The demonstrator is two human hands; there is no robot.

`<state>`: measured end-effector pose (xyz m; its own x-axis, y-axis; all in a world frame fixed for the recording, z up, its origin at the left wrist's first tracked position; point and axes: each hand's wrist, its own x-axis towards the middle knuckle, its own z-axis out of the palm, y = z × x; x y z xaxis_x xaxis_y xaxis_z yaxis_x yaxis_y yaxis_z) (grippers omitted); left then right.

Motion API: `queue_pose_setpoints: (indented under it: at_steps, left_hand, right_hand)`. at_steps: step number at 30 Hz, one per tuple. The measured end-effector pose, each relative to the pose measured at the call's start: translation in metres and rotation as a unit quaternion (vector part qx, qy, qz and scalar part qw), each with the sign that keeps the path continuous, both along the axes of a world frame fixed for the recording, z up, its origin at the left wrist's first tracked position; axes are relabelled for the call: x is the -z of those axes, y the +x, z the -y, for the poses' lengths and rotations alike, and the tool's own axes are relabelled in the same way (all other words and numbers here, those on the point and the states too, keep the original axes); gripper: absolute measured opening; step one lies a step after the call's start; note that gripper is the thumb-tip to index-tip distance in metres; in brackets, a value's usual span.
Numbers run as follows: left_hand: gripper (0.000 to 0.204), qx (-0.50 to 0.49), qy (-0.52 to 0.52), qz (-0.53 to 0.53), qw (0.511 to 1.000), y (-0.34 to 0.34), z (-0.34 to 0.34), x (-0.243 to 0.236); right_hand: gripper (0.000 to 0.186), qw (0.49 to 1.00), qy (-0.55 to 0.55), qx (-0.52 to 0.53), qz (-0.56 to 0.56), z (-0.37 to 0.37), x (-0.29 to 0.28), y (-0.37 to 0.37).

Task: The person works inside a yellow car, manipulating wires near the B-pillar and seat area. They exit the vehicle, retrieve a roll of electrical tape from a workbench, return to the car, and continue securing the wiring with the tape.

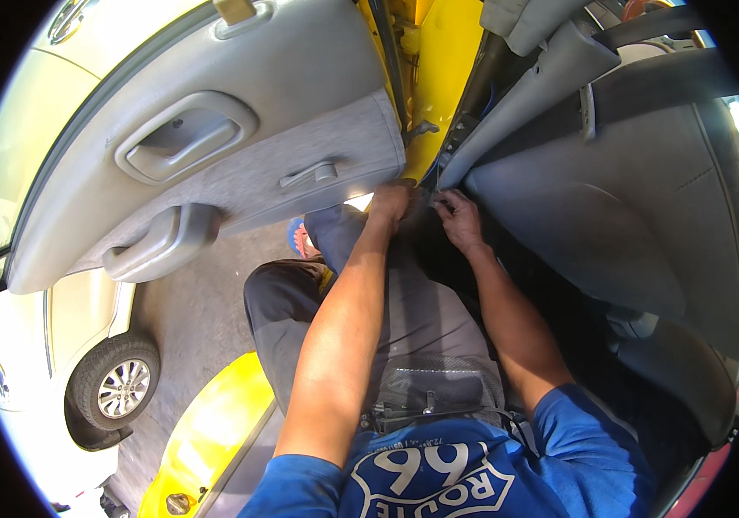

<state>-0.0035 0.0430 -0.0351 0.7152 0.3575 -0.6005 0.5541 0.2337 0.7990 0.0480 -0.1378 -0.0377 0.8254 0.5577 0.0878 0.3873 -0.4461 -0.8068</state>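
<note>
My left hand is closed in a loose fist at the foot of the yellow body pillar, beside the lower corner of the open car door. Whatever it grips is hidden. Just to its right, my right hand pinches with thumb and fingers at the lower end of a grey trim panel. Too little shows to tell what is in the pinch. The panel stands off the pillar at a slant, and dark gaps show between the two. A thin blue wire runs down near both hands.
A grey seat fills the right side, with a dark seat belt above it. The door carries a pull handle and a window crank. Another car's wheel and a yellow panel are at lower left.
</note>
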Motion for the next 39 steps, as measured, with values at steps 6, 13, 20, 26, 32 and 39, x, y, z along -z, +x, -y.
queue_pose_setpoints:
  at_steps: [6,13,20,26,32,39]
  left_hand:
    - [0.026,0.103,0.23,0.005,0.968,0.012,0.002,0.078]
    - [0.024,0.051,0.314,0.102,0.943,0.01,0.0,0.104]
    - [0.033,-0.094,0.102,0.071,0.988,0.004,0.009,0.04]
    - [0.039,-0.139,-0.028,0.074,0.987,-0.007,0.019,-0.019]
    - [0.032,-0.107,0.005,0.086,0.991,-0.011,0.021,-0.039]
    - [0.029,-0.146,0.062,0.058,0.986,-0.003,0.017,0.019]
  right_hand:
    - [0.015,0.999,-0.001,0.004,-0.032,0.005,0.0,0.002]
    - [0.013,0.999,0.024,0.013,-0.018,0.007,0.002,0.009]
    - [0.011,0.98,0.096,0.04,-0.169,0.01,0.017,0.014]
    - [0.013,0.976,0.118,0.049,-0.178,0.01,0.023,0.014]
    - [0.013,0.983,0.07,0.042,-0.164,0.006,0.019,0.01]
    - [0.014,0.986,0.062,0.037,-0.151,0.005,0.014,0.007]
